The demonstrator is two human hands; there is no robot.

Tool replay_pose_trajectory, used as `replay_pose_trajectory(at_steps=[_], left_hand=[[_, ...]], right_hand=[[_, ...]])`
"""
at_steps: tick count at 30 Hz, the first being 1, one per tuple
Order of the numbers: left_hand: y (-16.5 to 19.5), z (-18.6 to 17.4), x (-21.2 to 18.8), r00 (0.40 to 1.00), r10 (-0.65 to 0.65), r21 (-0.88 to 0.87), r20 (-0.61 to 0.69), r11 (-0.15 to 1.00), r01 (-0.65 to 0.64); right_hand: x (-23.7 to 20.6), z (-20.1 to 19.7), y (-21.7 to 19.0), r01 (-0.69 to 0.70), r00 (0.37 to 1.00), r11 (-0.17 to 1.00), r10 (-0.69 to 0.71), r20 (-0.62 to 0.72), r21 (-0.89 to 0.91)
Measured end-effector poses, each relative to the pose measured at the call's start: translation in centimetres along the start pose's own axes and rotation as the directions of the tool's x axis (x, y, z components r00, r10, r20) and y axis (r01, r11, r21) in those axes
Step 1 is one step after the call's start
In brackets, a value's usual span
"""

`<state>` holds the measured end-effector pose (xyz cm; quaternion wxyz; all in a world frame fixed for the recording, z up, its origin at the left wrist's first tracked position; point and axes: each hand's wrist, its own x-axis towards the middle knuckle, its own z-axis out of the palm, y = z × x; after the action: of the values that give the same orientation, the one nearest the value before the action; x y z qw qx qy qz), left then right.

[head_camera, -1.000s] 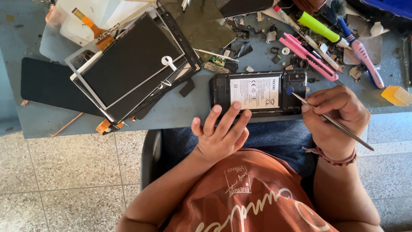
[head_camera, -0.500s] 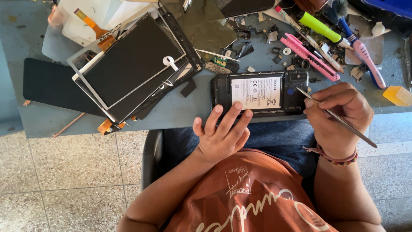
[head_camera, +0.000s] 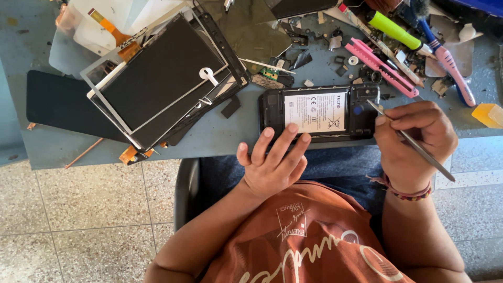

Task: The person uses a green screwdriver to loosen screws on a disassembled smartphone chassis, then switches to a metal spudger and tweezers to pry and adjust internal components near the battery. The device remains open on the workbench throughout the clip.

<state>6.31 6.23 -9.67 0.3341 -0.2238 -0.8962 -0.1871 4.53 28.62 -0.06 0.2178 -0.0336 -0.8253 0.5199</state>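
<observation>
Tweezers tip moved onto phone | left hand splayed on near edge | right hand pinching tweezers

Bright, even daylight fills the view, strongest to the right of the right hand, where the floor tiles wash out pale. Shadows are soft: a faint one lies under the left hand at the edge of the grey surface, and a darker one falls below that edge. The white battery label just above the left hand glares mildly. Focus is sharp in the middle; the far corners stretch and soften slightly from the wide lens.
</observation>
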Motion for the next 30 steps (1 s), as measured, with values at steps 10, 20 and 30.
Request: replay_pose_trajectory(at_steps=[10,20,30], left_hand=[[0.2,-0.3,0.2,1.000,-0.020,-0.030,0.006,0.999,0.020],[0.9,-0.9,1.0,0.997,-0.077,-0.080,-0.011,0.994,0.076],[0.8,-1.0,1.7,0.998,-0.055,-0.042,-0.027,0.998,0.054]], right_hand=[[-0.5,-0.5,1.0,0.070,0.997,0.997,-0.068,0.044,-0.031],[0.5,-0.7,0.2,-0.134,0.990,0.972,0.140,-0.020,0.192],[-0.5,-1.5,2.3,0.041,0.998,0.999,-0.041,0.044,-0.002]])
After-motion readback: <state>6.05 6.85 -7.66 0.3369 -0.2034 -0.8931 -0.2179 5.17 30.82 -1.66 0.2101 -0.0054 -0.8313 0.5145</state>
